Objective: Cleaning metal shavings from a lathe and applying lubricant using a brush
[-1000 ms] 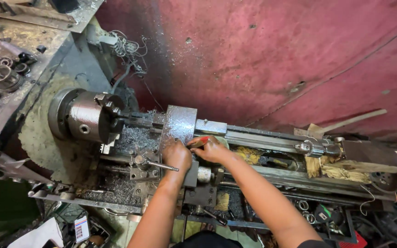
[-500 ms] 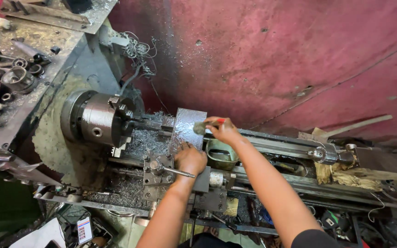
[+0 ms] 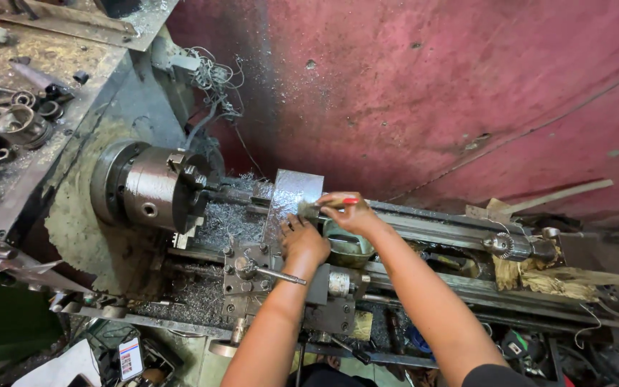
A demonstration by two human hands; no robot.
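The right hand (image 3: 349, 213) is clenched around a red-handled brush (image 3: 322, 206), its long axis level, bristles pointing left at the metal plate (image 3: 291, 197) beside the lathe chuck (image 3: 153, 188). The left hand (image 3: 304, 242) rests, fingers loosely spread, on the plate's lower edge.

lathe bed (image 3: 424, 229) carries metal shavings (image 3: 227, 222), upright metal plate (image 3: 291, 197), green bowl (image 3: 349, 247).

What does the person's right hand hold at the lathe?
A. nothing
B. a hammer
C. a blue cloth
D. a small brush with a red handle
D: the right hand grips a small red-handled brush, with its bristles against the upright metal plate, while the left hand rests just below it.
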